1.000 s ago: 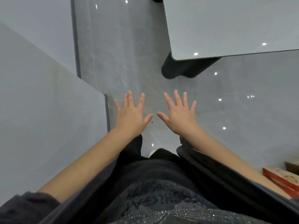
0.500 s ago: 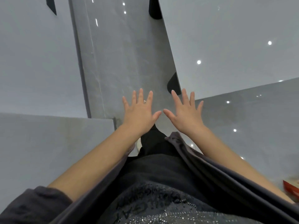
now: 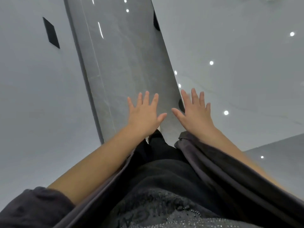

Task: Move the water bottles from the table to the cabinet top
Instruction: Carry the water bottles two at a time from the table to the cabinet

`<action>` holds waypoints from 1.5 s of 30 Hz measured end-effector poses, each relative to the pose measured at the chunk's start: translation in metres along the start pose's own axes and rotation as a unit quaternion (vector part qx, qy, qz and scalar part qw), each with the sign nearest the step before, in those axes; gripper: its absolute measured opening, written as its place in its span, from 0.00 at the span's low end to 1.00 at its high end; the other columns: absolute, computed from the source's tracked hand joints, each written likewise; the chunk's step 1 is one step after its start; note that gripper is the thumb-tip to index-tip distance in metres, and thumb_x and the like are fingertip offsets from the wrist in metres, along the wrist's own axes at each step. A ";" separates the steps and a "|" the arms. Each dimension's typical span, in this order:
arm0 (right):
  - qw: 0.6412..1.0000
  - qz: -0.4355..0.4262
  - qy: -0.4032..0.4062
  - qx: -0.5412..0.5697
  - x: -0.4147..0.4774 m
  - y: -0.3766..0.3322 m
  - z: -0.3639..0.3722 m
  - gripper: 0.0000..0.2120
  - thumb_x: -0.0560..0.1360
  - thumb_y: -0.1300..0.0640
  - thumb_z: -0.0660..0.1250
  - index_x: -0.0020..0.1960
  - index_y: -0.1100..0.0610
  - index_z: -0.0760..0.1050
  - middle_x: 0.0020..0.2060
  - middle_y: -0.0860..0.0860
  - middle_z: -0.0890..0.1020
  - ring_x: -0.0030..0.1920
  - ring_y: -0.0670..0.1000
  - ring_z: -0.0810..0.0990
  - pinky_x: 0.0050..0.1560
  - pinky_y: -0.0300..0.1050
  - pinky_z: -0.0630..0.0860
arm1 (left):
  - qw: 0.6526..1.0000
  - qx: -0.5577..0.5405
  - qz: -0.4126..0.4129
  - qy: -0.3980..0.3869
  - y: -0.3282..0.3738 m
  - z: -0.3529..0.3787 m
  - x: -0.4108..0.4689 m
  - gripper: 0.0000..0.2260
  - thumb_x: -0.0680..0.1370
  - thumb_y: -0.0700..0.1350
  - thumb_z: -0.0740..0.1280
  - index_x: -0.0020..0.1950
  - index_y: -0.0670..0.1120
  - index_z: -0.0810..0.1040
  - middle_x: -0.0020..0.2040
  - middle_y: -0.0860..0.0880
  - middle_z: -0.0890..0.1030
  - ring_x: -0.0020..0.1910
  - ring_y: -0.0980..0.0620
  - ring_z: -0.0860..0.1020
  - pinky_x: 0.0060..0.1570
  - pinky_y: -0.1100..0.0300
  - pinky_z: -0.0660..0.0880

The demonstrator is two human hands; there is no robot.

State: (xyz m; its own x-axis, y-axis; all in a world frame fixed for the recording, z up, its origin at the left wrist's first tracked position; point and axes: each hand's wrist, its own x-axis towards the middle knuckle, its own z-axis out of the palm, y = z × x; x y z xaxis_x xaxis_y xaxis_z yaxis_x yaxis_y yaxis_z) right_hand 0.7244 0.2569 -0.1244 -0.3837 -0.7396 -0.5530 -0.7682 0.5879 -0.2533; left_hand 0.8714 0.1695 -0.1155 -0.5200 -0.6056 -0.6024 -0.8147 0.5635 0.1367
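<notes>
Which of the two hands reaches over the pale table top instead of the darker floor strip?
The right hand: its fingers overlap the pale table, while the left hand shows wholly against the darker floor strip.

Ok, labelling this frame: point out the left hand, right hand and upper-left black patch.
left hand (image 3: 144,116), head view, its back
right hand (image 3: 195,118), head view, its back
upper-left black patch (image 3: 51,32), head view, its middle

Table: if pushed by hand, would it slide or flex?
Probably stiff: the table top looks like a flat, hard slab. Its gloss mirrors lights, so it may be slippery to the touch. A dark base under its edge suggests weight.
</notes>
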 end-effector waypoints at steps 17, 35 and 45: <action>0.942 0.274 0.027 0.194 0.132 -0.059 -0.068 0.34 0.80 0.40 0.55 0.80 0.48 0.44 0.80 0.53 0.43 0.78 0.59 0.37 0.75 0.64 0.44 | 0.945 0.179 0.270 -0.042 -0.055 -0.148 0.186 0.33 0.80 0.64 0.48 0.79 0.49 0.45 0.80 0.44 0.48 0.78 0.43 0.45 0.73 0.36 0.43; 0.853 0.370 0.129 0.346 0.277 -0.030 -0.177 0.35 0.80 0.39 0.55 0.80 0.49 0.43 0.80 0.53 0.43 0.78 0.59 0.38 0.75 0.63 0.43 | 0.908 0.227 0.351 -0.008 0.021 -0.288 0.382 0.32 0.80 0.63 0.50 0.79 0.48 0.48 0.79 0.45 0.52 0.78 0.45 0.48 0.73 0.36 0.45; 0.689 0.405 0.340 0.495 0.342 0.029 -0.245 0.41 0.75 0.49 0.70 0.79 0.53 0.49 0.78 0.49 0.57 0.77 0.50 0.57 0.74 0.46 0.59 | 0.913 0.124 0.386 -0.034 0.101 -0.330 0.484 0.36 0.80 0.60 0.58 0.79 0.47 0.44 0.80 0.45 0.51 0.78 0.45 0.50 0.74 0.39 0.47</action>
State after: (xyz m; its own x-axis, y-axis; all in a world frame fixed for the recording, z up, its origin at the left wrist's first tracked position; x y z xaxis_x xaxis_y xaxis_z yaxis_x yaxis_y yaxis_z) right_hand 0.4453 -0.0589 -0.1262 -0.8917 0.1786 -0.4160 0.4361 0.5851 -0.6837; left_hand 0.4523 -0.2522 -0.1342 -0.8909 0.0586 -0.4505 -0.1238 0.9228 0.3649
